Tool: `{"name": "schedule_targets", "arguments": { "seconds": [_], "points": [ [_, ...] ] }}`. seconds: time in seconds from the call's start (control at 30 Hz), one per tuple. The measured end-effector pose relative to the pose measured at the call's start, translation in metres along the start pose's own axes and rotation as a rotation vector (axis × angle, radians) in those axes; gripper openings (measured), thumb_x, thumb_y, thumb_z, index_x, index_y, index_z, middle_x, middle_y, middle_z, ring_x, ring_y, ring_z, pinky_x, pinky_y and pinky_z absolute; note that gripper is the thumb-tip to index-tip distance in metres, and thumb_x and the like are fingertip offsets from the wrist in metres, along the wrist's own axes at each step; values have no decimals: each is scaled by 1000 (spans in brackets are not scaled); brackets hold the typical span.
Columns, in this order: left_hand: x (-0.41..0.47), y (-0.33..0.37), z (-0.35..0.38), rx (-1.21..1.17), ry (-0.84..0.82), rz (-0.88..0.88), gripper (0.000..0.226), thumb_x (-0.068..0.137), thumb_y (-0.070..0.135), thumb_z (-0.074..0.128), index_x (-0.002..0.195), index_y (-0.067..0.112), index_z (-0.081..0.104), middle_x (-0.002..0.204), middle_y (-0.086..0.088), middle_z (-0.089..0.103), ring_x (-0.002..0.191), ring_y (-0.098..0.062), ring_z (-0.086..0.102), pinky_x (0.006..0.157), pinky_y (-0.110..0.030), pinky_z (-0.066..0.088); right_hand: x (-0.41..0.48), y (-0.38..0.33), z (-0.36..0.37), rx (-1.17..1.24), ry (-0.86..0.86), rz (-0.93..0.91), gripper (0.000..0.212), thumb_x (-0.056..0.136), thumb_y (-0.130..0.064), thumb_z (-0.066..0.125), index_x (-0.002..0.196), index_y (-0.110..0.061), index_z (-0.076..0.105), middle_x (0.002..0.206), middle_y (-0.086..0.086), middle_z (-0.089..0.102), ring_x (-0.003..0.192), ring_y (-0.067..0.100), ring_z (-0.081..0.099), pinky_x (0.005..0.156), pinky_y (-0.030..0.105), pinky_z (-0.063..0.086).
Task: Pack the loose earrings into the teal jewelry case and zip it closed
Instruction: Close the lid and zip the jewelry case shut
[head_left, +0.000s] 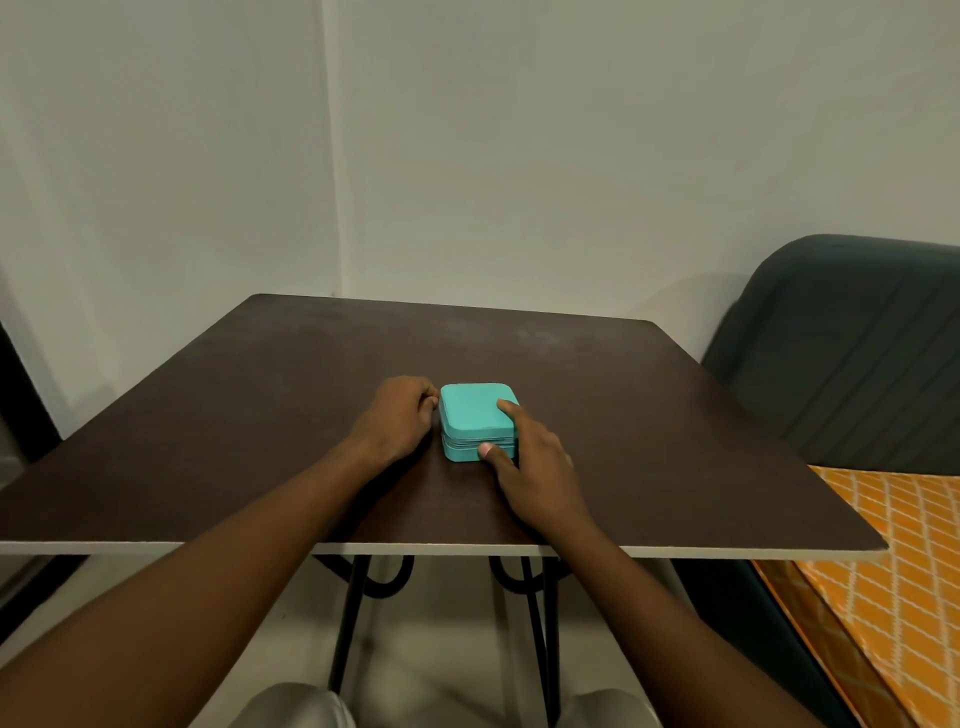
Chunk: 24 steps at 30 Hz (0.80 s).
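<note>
Clamped on the teal jewelry case (475, 415), my right hand (535, 462) has its forefinger flat on the lid and its thumb pressed to the front seam. My left hand (400, 415) is curled tight against the case's left rear corner. It may be on the zip pull, but I can't tell whether it pinches anything. The case sits mid-table (208, 415), lid down. No loose earrings in sight, so packing looks done. Only the zip seems left, though how far round it runs I can't make out.
</note>
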<state>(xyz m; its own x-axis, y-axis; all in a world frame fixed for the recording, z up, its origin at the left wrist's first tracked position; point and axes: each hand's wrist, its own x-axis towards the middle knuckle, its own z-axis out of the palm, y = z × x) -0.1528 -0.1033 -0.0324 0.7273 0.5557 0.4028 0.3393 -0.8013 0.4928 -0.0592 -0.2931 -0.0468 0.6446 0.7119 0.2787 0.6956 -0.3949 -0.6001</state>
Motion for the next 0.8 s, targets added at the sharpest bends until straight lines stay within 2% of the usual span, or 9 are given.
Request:
{"name": "schedule_targets", "arguments": {
  "seconds": [0.2,0.37,0.5,0.63,0.8],
  "points": [
    [-9,3,0,9,15,-25,24,101,15,52,101,8,75,100,-8,73,85,-16,63,74,-31,50,1,-2,3,-55,10,14,63,99,-49,52,154,-35,24,155,-3,41,138,19,38,111,47,33],
    [-21,9,0,-12,8,-34,24,103,17,52,103,10,75,102,-7,73,85,-13,63,66,-20,44,2,-5,5,-88,29,21,63,98,-52,50,153,-34,25,152,0,43,134,20,40,108,46,35],
    [-35,14,-2,-36,29,-32,24,103,19,53,110,12,75,110,-6,73,92,-12,65,74,-24,53,2,-6,5,-97,35,24,63,98,-52,50,152,-33,26,151,0,44,134,20,40,108,46,36],
    [-52,20,-2,-56,74,-14,25,103,19,53,118,12,72,118,-5,72,93,-4,59,69,-8,42,0,-8,6,-110,36,27,63,97,-53,50,152,-33,25,151,1,43,134,20,41,108,46,37],
    [-68,22,0,-81,99,-25,26,102,22,55,121,16,72,120,-3,72,101,-8,64,74,-13,48,-1,-9,5,-129,35,27,64,98,-54,49,153,-33,24,151,2,43,134,21,41,107,46,37]
  ]
}}
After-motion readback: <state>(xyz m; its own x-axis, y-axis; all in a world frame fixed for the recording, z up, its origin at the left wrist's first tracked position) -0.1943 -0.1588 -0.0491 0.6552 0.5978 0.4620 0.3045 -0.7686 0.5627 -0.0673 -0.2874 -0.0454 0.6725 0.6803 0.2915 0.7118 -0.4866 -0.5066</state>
